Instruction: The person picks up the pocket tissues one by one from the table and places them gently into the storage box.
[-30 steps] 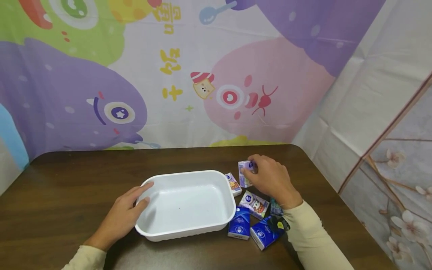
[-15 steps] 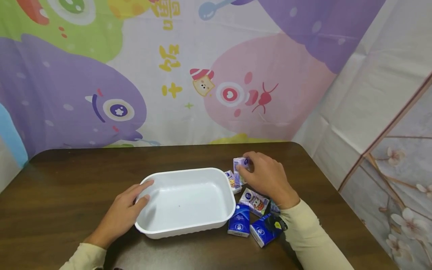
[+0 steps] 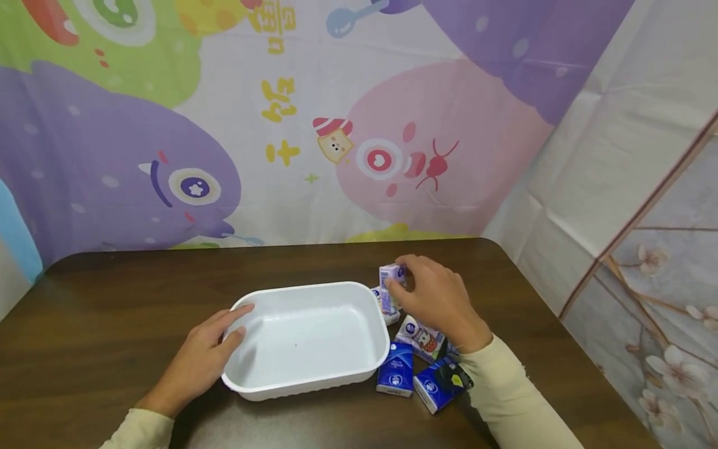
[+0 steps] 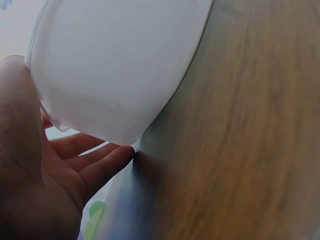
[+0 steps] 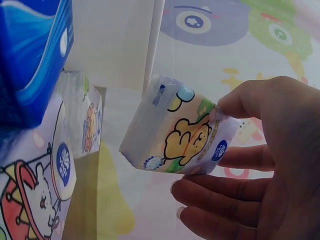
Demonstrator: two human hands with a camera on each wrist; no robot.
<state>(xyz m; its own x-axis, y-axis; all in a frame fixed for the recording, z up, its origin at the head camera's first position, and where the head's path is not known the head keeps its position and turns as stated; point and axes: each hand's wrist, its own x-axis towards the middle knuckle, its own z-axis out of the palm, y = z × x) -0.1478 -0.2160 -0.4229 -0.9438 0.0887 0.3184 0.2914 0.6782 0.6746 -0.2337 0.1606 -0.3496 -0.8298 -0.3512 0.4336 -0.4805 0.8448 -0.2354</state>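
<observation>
My right hand point(image 3: 437, 296) pinches a small lilac tissue pack point(image 5: 187, 132) between thumb and fingers, just beyond the tray's right end. A cartoon bear is printed on the pack, which is tilted in the right wrist view. My left hand point(image 3: 204, 352) holds the left end of a white plastic tray point(image 3: 305, 340), thumb over the rim. In the left wrist view its fingers point(image 4: 107, 167) touch the tray's outer wall low down. Nothing lies inside the tray. Another lilac tissue pack point(image 3: 391, 317) stands by the tray's right end, partly hidden behind the held one.
To the right of the tray, a lilac tissue pack point(image 3: 423, 340) and two blue tissue packs point(image 3: 395, 369) point(image 3: 434, 385) lie close together. My right wrist with its dark wrist camera point(image 3: 453, 374) overlaps them. Behind the brown table point(image 3: 168, 274) hangs a cartoon cloth point(image 3: 280, 206).
The right hand has carried its lilac tissue pack left, closer to the tray, so that it now overlaps the pack beside the rim. The left hand and the tray stay put.
</observation>
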